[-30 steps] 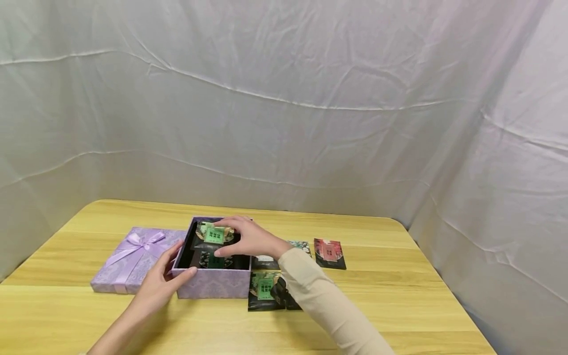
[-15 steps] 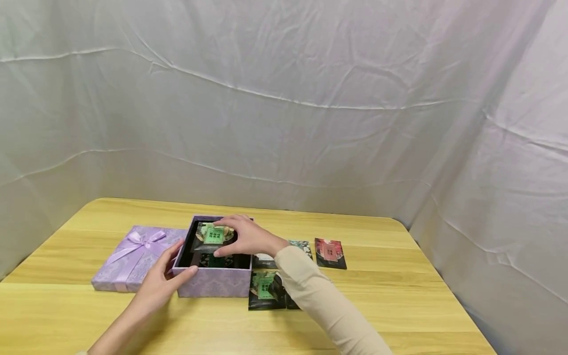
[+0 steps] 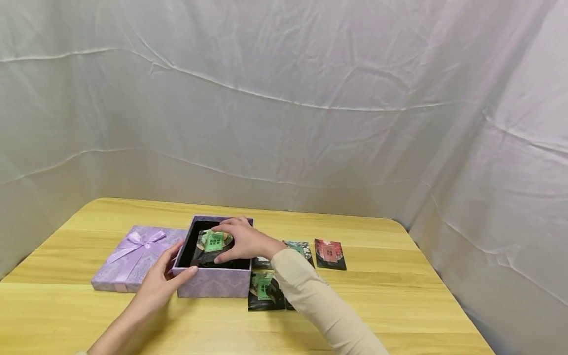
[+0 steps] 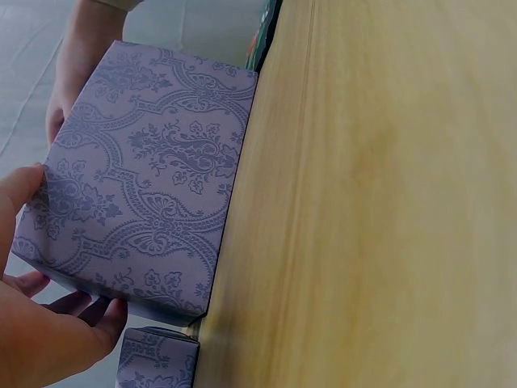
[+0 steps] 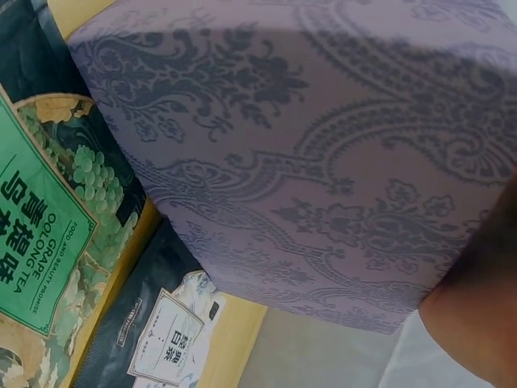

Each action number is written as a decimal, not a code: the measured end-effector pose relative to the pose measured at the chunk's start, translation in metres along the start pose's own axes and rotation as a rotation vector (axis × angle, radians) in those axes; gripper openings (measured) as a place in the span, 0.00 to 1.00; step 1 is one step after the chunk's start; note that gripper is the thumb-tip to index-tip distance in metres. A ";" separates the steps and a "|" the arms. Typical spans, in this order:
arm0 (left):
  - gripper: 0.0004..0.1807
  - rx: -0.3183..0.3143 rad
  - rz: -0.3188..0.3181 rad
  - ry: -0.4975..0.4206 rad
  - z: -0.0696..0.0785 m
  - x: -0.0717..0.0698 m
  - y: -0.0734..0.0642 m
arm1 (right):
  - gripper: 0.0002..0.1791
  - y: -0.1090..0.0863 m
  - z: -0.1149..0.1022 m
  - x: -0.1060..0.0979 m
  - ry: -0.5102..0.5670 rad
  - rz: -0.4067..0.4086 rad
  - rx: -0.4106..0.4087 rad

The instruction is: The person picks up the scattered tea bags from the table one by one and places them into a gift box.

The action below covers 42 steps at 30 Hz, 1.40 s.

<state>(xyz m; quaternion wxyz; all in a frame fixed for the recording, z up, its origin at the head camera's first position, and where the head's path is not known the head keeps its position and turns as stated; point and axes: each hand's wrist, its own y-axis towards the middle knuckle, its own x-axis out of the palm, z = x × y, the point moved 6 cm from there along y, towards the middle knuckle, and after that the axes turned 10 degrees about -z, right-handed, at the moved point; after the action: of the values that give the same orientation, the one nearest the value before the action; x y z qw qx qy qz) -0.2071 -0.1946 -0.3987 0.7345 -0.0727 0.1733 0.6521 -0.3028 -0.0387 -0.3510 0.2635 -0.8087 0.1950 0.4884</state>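
Green-labelled packet (image 3: 215, 242) | nine o'clock from nearer right hand (image 3: 248, 241), pinched by half-curled fingers | box (image 3: 214, 284) gripped by left hand (image 3: 163, 277), thumb spread

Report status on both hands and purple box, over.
Left hand holds purple box. Right hand pinches green-labelled packet inside. Lid off; no obstruction visible.

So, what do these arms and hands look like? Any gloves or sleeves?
Human ones: the left hand and right hand wear no gloves, and no rings show. A plain beige sleeve reaches down to the right hand. The left forearm is bare, down to a sliver of pale cloth.
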 end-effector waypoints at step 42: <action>0.41 -0.008 0.016 -0.027 -0.002 -0.001 -0.002 | 0.26 -0.049 0.052 -0.017 0.415 0.325 -0.131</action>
<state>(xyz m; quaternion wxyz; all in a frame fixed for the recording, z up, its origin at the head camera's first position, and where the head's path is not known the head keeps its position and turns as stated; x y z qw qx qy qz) -0.2058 -0.1965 -0.4009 0.7311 -0.0656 0.1614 0.6596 -0.3180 0.0326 -0.3444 0.0832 -0.8649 0.3403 0.3594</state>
